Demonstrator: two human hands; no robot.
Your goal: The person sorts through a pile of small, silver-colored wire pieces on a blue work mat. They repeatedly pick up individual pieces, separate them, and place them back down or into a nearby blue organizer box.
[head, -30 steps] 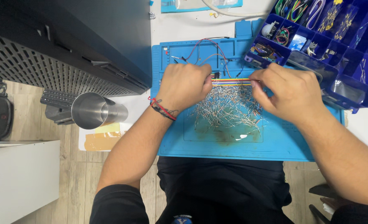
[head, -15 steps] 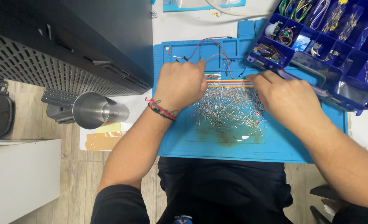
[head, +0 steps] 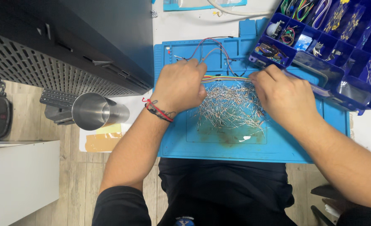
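Head view looks straight down on our two hands over a blue mat (head: 277,144); between them runs a flat ribbon of coloured wires (head: 227,78), its long axis lying left to right across the mat, just above a loose heap of thin metal leads (head: 231,106); our left hand (head: 179,86) closes its fingers on the ribbon's left end, knuckles up, so the pinch itself is hidden but the fingertips are pressed together there; our right hand (head: 284,96) does the same at the right end, thumb and forefinger meeting on the strip; both hands touch the ribbon, neither nearer than the other, and the strip looks taut and level between them; red and grey loose wires (head: 212,46) curl on the mat beyond the ribbon; a dark blue parts box (head: 353,90) with many compartments sits just right of the right hand, partly over the mat's corner; a steel cup (head: 97,111) lies on its side well left of the left wrist, beside a black perforated case (head: 47,67).
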